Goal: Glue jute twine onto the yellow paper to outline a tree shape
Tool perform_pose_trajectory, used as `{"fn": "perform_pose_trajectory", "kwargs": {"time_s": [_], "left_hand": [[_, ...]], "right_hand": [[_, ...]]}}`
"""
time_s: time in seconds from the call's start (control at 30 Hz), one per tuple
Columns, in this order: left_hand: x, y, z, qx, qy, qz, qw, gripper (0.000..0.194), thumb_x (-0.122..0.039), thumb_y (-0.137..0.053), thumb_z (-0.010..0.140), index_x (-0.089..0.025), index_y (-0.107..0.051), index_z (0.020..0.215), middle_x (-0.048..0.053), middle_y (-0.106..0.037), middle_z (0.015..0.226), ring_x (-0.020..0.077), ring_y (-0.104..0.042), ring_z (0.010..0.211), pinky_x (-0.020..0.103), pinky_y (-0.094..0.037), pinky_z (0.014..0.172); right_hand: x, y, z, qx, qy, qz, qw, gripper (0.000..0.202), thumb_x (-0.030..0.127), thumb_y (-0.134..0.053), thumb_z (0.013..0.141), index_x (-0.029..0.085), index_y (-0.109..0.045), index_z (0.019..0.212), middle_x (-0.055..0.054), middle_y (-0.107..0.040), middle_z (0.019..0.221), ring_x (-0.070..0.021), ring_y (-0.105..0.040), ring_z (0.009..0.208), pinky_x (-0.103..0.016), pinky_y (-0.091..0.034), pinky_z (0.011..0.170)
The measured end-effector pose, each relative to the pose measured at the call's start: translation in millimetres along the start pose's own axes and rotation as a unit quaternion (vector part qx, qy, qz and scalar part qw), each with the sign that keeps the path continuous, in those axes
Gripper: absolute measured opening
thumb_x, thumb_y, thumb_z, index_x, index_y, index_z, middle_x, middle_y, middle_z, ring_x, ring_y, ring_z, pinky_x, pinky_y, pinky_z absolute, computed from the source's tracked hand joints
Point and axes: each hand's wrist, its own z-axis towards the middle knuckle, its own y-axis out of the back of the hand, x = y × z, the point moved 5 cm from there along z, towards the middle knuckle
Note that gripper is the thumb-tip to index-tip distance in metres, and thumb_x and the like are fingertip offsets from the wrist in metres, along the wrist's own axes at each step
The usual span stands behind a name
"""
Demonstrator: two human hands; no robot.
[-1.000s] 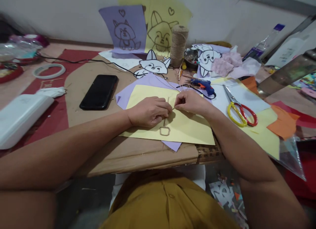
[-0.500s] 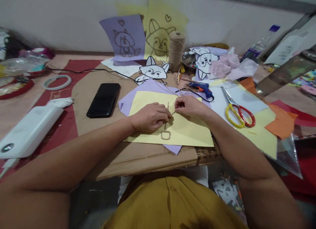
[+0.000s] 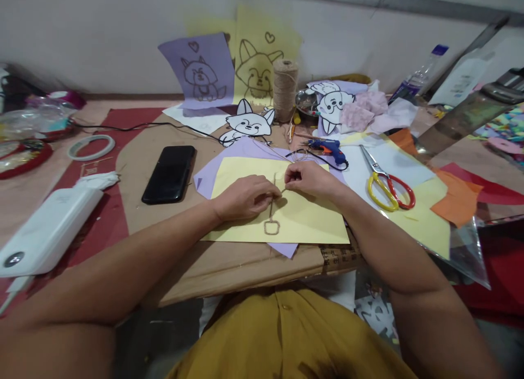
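A yellow sheet of paper (image 3: 315,221) lies in front of me on top of a purple sheet (image 3: 284,249). On the yellow sheet a small squarish loop of brown twine (image 3: 272,227) joins a straight twine line running up the paper. My left hand (image 3: 249,197) rests on the sheet beside that line, its fingertips closed at a short bit of twine. From the other side my right hand (image 3: 311,180) pinches the same twine between thumb and forefinger. The fingertips of both hands are almost touching. Behind them stands the twine spool (image 3: 285,90), with loose strands near the paper.
A black phone (image 3: 168,174) and a white power bank (image 3: 51,229) lie left. Right are scissors (image 3: 391,191) and a blue glue gun (image 3: 329,149). Fox cutouts (image 3: 250,122), a tape roll (image 3: 90,148) and a tilted bottle (image 3: 462,114) surround the work. Twine fox pictures (image 3: 200,76) lean on the wall.
The camera view has shifted slightly. Both hands stay at nearly the same place on the yellow sheet, and the left hand's fingers have straightened a little.
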Motion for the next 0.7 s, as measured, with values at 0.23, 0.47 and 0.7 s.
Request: {"fn": "perform_pose_trajectory", "kwargs": {"time_s": [0.23,0.47,0.7], "left_hand": [[22.6,9.6,13.4,-0.096,0.239,-0.123,0.958,0.019,-0.035,-0.080,0.086,-0.017,-0.084,0.091,0.005,-0.081,0.086,0.0158,-0.067,0.073,0.026,-0.047,0.068],[27.5,9.9,28.3,-0.073,0.289,-0.207,0.932,0.010,-0.026,-0.081,0.078,-0.017,-0.082,0.073,0.000,-0.071,0.063,0.0105,-0.054,0.058,0.023,-0.037,0.058],[69.9,9.5,24.0,-0.301,0.330,-0.500,0.742,0.020,-0.022,-0.086,0.077,-0.015,-0.070,0.070,0.001,-0.066,0.065,0.0054,-0.047,0.049,0.018,-0.034,0.047]], "right_hand": [[21.3,8.5,-0.4,-0.023,0.084,0.052,0.995,0.005,0.017,-0.077,0.082,0.018,-0.073,0.081,0.001,-0.068,0.076,-0.0128,-0.056,0.069,-0.029,-0.041,0.066],[28.3,16.0,1.0,-0.129,0.155,0.015,0.979,0.007,0.019,-0.081,0.082,0.021,-0.075,0.085,-0.002,-0.077,0.087,-0.0185,-0.067,0.082,-0.032,-0.052,0.078],[-39.5,108.3,-22.7,-0.365,-0.177,-0.143,0.903,0.030,0.039,-0.053,0.109,0.018,-0.070,0.123,-0.016,-0.073,0.134,-0.0267,-0.065,0.126,-0.040,-0.047,0.112]]}}
